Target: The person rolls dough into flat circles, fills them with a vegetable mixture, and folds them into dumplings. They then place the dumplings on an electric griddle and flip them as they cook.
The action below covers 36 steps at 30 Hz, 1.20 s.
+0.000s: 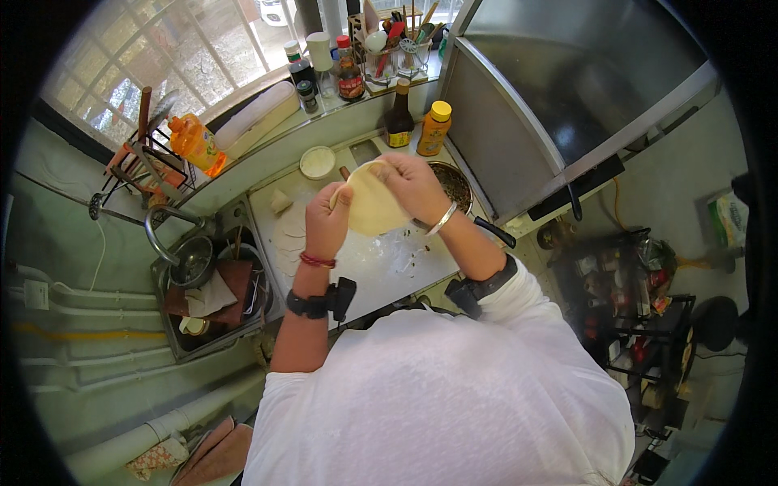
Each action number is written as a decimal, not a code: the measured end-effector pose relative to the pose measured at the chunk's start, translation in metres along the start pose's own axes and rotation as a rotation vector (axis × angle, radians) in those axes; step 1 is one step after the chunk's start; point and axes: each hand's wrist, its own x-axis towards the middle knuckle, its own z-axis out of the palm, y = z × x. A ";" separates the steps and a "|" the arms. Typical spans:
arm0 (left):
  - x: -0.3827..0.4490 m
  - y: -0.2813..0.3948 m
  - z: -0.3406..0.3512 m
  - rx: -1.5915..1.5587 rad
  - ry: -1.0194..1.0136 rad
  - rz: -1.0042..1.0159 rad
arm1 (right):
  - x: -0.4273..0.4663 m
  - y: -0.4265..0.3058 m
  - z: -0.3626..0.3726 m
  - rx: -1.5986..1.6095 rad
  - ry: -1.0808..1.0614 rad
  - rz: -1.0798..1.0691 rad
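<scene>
A thin, pale round of dough (378,206) hangs between my two hands above the worktop. My left hand (328,217) pinches its left edge between thumb and fingers. My right hand (412,182) grips the upper right edge, the fingers partly behind the sheet. On the floured white worktop (389,273) below, several flat dough rounds (290,234) overlap at the left, and a small lump of dough (280,201) sits just above them. Right of my right hand is a pan of dark chopped filling (453,185), partly hidden by the wrist.
A bowl of white powder (317,162) stands at the back. Near it are a dark sauce bottle (399,118) and a yellow-capped bottle (434,129). The pan's black handle (495,232) juts toward the front right. The sink (213,285) holds dishes at left; a metal panel (504,115) rises at right.
</scene>
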 end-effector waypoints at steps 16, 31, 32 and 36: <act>0.002 -0.012 0.017 -0.682 0.015 -0.318 | -0.009 0.023 0.021 1.151 -0.009 0.946; -0.007 -0.018 0.010 0.111 0.396 -0.005 | -0.008 -0.002 0.029 0.148 0.338 0.008; -0.007 -0.018 0.001 -0.019 0.234 0.000 | -0.006 -0.008 0.022 0.121 0.211 -0.001; -0.009 -0.011 -0.021 -0.324 -0.322 -0.054 | 0.007 -0.019 0.003 -0.265 -0.315 -0.149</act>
